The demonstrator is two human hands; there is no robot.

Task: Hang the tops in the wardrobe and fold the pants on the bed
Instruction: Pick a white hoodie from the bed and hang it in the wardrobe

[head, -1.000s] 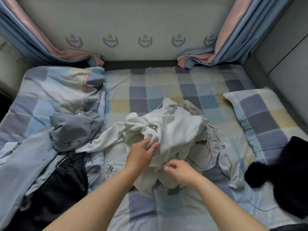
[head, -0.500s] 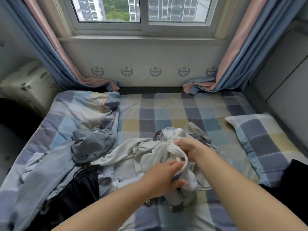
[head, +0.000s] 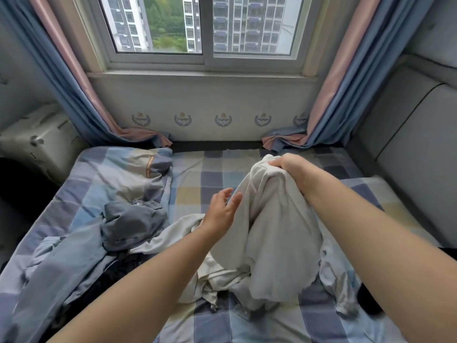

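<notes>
Gripping a white garment [head: 274,233] at centre frame, the right hand [head: 290,167] lifts it off the bed [head: 197,184]; left hand [head: 222,209] fingers spread wide beside it.

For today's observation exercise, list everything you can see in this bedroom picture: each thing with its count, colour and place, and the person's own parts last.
white garment: 1, off-white, lifted above mid bed
pale clothes: a heap, count unclear, white, under the lifted garment
grey garment: 1, grey-blue, crumpled at bed's left
dark garment: 1, black, near left, partly covered
bed sheet: 1, blue, grey and yellow check
duvet: 1, same check, bunched at left
pillow: 1, checked, at right
curtains: 2, blue and pink, beside window
window: 1, white frame, far wall
left hand: open, against the white garment
right hand: grips the garment's top
</notes>
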